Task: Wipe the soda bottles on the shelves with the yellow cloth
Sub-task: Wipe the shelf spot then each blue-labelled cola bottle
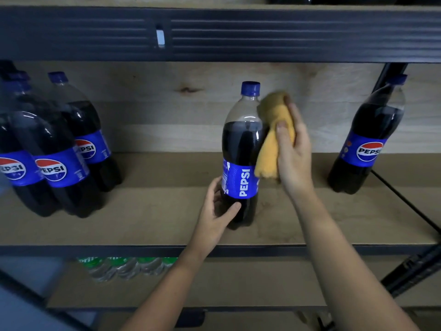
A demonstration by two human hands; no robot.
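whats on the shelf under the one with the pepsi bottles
Clear bottles with green labels stand on the lower shelf. The left forearm and the shelf edge hide part of it.

Dim dark metal shelving [214, 34] with pale wooden boards [143, 211] and backing.

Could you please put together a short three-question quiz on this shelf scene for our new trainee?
1. True or false: the left hand grips the middle bottle near its base.
2. Which hand holds the yellow cloth?
3. Multiple choice: where is the cloth against the middle bottle? A) on its cap B) at its right side, by the shoulder C) under its base

Key
1. True; the thumb lies across the dark lower part, below the label.
2. The right hand.
3. B; the blue cap is uncovered.
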